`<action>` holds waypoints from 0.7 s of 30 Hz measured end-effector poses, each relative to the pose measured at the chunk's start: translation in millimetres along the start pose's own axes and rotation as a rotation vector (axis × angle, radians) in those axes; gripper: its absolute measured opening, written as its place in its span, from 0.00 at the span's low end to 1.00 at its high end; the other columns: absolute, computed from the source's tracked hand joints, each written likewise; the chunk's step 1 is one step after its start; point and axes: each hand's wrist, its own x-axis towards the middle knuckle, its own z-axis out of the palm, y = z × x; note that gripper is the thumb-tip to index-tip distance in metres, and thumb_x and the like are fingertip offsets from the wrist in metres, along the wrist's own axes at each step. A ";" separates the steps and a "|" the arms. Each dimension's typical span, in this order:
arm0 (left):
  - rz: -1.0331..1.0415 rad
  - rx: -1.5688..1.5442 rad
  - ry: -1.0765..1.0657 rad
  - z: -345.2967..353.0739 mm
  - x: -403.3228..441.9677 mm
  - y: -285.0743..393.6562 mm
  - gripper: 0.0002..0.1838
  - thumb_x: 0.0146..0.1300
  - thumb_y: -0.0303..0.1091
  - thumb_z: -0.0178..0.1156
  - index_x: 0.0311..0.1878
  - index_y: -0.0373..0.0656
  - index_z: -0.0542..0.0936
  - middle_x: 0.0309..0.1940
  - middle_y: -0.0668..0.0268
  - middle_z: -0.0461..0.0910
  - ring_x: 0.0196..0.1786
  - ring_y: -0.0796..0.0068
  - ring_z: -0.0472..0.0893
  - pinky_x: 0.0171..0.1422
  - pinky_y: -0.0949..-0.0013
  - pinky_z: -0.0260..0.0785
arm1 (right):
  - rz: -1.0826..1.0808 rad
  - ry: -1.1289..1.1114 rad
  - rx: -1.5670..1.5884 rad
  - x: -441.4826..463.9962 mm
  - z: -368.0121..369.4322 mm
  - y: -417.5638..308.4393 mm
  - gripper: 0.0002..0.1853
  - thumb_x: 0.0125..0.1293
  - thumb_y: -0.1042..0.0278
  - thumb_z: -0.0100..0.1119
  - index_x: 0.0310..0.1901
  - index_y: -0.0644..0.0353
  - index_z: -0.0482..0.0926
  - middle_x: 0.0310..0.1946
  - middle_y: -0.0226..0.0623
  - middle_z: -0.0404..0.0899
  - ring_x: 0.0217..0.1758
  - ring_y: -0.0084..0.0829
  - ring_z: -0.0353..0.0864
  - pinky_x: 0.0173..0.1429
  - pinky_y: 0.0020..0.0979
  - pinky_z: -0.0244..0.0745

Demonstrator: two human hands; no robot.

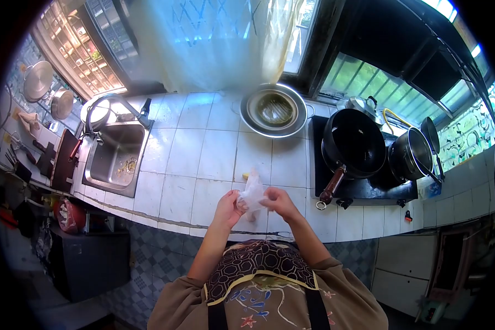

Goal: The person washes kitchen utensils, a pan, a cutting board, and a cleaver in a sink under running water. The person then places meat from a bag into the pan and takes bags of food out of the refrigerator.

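Between my two hands is a thin, whitish see-through plastic bag (253, 197), held just above the tiled counter near its front edge. The fingers of my left hand (230, 208) are closed on the bag's left side. My right hand (279, 202) pinches its right side. What the bag contains, if anything, I cannot make out. A small yellow piece (246, 176) shows on the counter just behind the bag, too small to name.
At the back stands a metal basin (280, 132) with a smaller vessel inside. On the right, a black wok (351, 140) and a metal pot (410, 154) sit on the stove (368, 192). To the left is a sink (111, 159) with food scraps and a faucet (143, 114).
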 end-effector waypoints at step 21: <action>0.395 0.938 0.163 26.8 21.1 -16.0 0.11 0.53 0.30 0.58 0.39 0.36 0.77 0.27 0.66 0.78 0.29 0.82 0.73 0.31 0.76 0.64 | -0.047 0.280 -0.520 0.7 -14.1 9.4 0.16 0.47 0.64 0.62 0.38 0.58 0.74 0.33 0.42 0.78 0.38 0.40 0.78 0.42 0.35 0.70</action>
